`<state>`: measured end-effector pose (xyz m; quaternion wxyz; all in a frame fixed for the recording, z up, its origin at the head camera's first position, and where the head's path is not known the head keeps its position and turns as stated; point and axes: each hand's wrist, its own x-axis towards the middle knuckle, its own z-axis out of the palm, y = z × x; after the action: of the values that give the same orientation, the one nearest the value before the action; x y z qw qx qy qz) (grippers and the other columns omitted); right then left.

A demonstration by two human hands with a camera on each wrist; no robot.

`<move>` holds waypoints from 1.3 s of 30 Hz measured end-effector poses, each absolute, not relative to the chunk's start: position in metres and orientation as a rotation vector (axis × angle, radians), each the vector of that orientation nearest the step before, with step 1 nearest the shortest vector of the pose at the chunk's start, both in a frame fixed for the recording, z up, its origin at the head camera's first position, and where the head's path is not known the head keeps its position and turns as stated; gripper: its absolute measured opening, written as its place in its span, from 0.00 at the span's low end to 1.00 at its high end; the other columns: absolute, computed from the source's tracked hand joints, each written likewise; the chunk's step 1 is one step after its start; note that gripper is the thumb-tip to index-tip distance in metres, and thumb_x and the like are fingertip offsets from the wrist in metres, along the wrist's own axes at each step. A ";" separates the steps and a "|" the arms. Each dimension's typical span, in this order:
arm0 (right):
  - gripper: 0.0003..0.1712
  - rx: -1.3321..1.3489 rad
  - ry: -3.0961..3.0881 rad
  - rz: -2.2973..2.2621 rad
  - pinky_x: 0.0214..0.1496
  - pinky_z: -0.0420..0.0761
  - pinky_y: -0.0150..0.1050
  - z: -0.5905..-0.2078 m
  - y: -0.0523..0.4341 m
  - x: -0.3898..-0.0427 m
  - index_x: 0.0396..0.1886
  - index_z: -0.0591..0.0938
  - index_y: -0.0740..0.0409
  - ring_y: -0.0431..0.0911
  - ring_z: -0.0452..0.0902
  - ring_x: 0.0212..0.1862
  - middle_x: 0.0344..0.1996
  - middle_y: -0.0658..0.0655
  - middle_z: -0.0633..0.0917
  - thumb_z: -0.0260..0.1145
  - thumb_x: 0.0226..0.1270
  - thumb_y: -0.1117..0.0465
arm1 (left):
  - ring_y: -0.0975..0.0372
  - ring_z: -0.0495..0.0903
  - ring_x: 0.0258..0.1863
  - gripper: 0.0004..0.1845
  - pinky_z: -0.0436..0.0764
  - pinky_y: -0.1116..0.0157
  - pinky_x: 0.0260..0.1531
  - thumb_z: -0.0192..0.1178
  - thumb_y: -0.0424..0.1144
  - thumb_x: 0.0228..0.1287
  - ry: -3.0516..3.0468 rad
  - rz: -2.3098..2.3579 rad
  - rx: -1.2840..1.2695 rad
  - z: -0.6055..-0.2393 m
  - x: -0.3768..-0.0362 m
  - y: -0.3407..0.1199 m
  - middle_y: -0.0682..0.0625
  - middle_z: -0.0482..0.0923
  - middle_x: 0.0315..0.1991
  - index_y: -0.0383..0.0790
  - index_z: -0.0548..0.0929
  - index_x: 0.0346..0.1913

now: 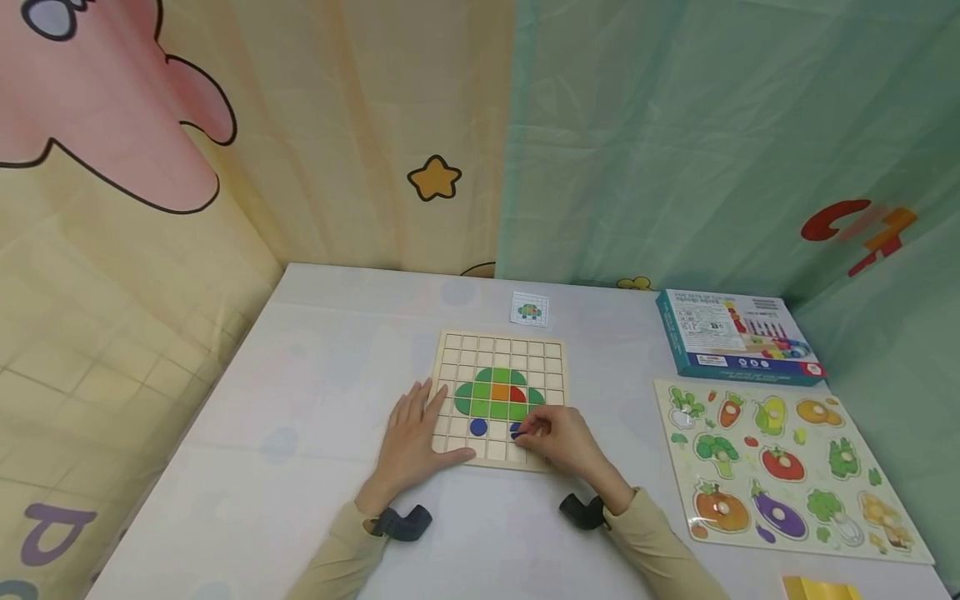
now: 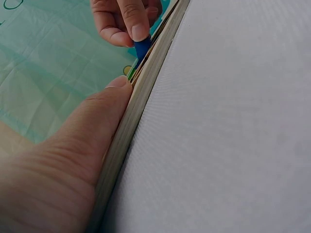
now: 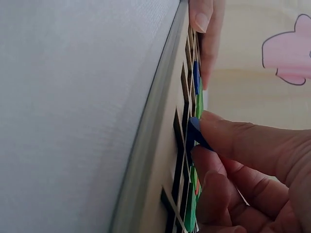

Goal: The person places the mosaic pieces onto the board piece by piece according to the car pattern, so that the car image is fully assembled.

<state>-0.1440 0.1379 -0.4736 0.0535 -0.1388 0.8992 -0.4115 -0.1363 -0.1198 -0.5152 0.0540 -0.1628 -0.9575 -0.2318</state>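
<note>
The left hand is laid flat, fingers spread, on the left edge of the wooden grid board. A blue piece is pinched by the right hand over a lower cell, beside the blue circle.

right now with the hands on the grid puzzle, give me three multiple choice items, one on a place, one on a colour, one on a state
1. Where does the vegetable puzzle lie?
A. right of the grid board
B. on top of the grid board
C. left of the grid board

2. What colour is the piece that the right hand pinches?
A. yellow
B. blue
C. red

3. How is the left hand?
A. clenched in a fist
B. lifted off the table
C. flat, fingers straight, on the grid board

Answers: 1 A, the head view shows it to the right. 2 B, both wrist views show blue between the fingertips. 3 C, the fingers lie straight on the board's left edge.
</note>
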 end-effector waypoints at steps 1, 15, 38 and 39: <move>0.08 -0.415 2.733 -1.247 0.18 0.66 0.32 -0.474 0.137 -0.144 0.23 0.83 0.53 0.40 0.67 0.19 0.18 0.43 0.78 0.76 0.50 0.63 | 0.49 0.42 0.72 0.58 0.43 0.51 0.68 0.63 0.71 0.45 -2.910 -0.706 -0.496 -0.515 -0.136 -0.120 0.39 0.48 0.73 0.39 0.56 0.73; 0.08 -0.428 2.796 -1.180 0.19 0.67 0.33 -0.471 0.136 -0.145 0.23 0.83 0.51 0.39 0.67 0.18 0.19 0.41 0.79 0.77 0.49 0.63 | 0.49 0.41 0.72 0.58 0.43 0.52 0.68 0.63 0.71 0.45 -2.920 -0.698 -0.491 -0.515 -0.137 -0.119 0.39 0.47 0.73 0.40 0.55 0.74; 0.09 -0.449 2.838 -1.013 0.23 0.67 0.34 -0.467 0.139 -0.146 0.23 0.82 0.49 0.38 0.67 0.20 0.18 0.39 0.77 0.76 0.50 0.63 | 0.50 0.41 0.72 0.58 0.42 0.52 0.68 0.64 0.70 0.45 -2.922 -0.719 -0.481 -0.514 -0.136 -0.119 0.40 0.47 0.73 0.40 0.56 0.74; 0.09 -0.448 2.839 -1.013 0.23 0.67 0.34 -0.467 0.139 -0.146 0.23 0.82 0.49 0.38 0.67 0.20 0.18 0.39 0.77 0.76 0.50 0.63 | 0.50 0.41 0.72 0.58 0.42 0.52 0.68 0.64 0.70 0.45 -2.922 -0.721 -0.481 -0.514 -0.136 -0.119 0.40 0.47 0.73 0.40 0.56 0.74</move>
<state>-0.1461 0.1393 -0.4671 0.0471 -0.1470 0.9305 -0.3321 -0.1360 -0.1192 -0.5138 0.0467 -0.1576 -0.9577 -0.2363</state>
